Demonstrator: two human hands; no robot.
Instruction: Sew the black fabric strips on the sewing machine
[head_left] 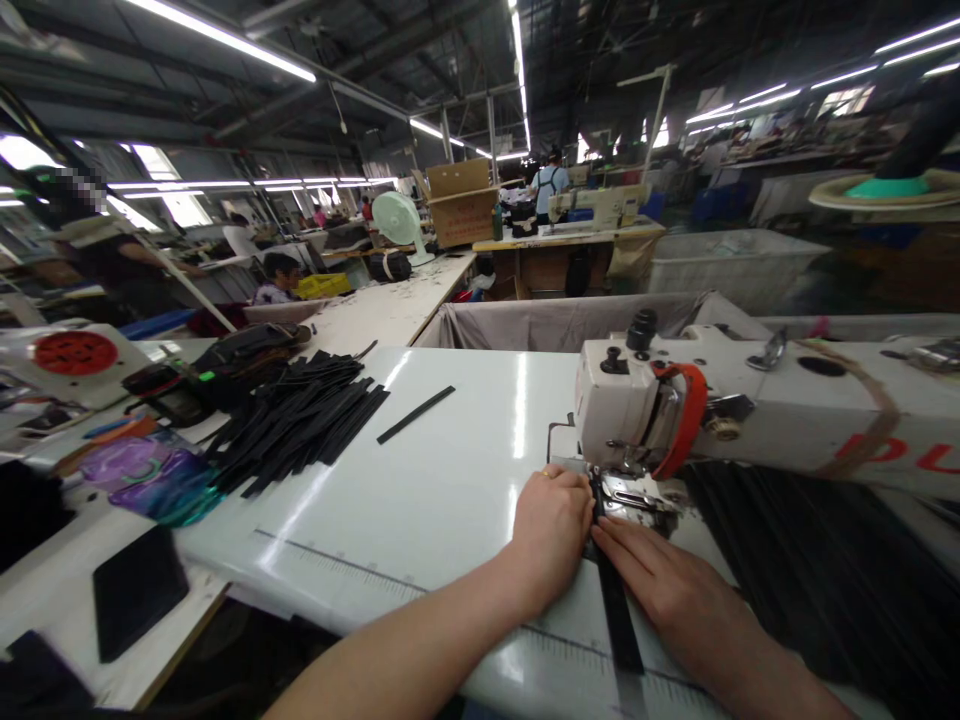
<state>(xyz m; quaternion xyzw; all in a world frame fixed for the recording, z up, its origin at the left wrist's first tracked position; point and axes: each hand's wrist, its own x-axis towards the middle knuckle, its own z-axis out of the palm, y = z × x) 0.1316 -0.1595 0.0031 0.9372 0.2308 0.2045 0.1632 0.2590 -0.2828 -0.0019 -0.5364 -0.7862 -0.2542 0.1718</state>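
Observation:
A black fabric strip (619,615) runs from the needle area of a white sewing machine (616,395) toward the front table edge. My left hand (553,530) is at the strip's left side, close to the metal presser foot and guide (630,492). Its fingers are curled together onto the strip, and the fingertips are partly hidden. From the right, my right hand (664,580) lies with straight fingers along the strip's edge, palm down. Where the strip passes under the foot, I cannot see it clearly.
Left on the white table (450,500) lie a pile of black strips (307,415) and one single strip (416,414). A purple-teal bag (150,475) sits beyond the left edge. Long black pieces (817,570) cover the right side. A green fan (399,220) stands behind; people work farther off.

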